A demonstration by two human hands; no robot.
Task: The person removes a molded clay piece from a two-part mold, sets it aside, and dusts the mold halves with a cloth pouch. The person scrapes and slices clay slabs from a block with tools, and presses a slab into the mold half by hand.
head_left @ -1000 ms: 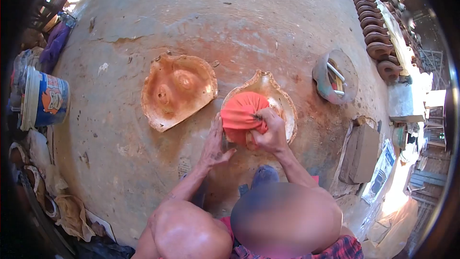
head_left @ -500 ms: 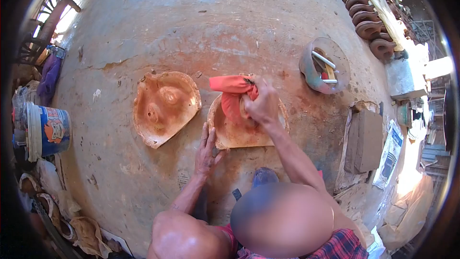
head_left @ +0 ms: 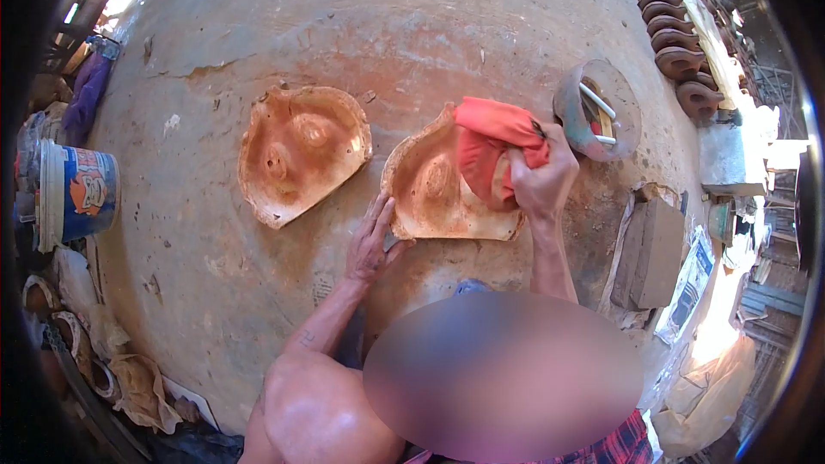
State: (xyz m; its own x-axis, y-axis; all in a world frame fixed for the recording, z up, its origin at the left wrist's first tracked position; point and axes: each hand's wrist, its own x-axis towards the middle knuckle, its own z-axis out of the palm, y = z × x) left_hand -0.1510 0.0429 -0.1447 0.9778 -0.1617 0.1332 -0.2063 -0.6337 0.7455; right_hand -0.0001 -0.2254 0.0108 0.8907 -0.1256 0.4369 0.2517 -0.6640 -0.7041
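Observation:
A hollow, orange-brown mould half (head_left: 417, 193) lies on the floor before me, its inside facing up with a rounded relief in it. My right hand (head_left: 546, 174) grips a bunched red cloth (head_left: 498, 133) over the mould's right side, covering part of it. Against the mould's lower left rim rests my left hand (head_left: 371, 241), fingers stretched out, holding nothing. To the left sits a second, similar mould half (head_left: 301, 150), also hollow side up, with two raised bumps inside; neither hand touches it.
A round bowl (head_left: 571, 107) with white sticks stands right of the cloth. Further right is a grey-brown clay block (head_left: 649, 253). A blue-and-white bucket (head_left: 90, 193) is at far left. Curved brown clay pieces (head_left: 675, 39) line the upper right.
My right hand has moved the red cloth right, from the mould's middle to its right side, uncovering the relief. My left hand stays at the rim. The view has shifted slightly.

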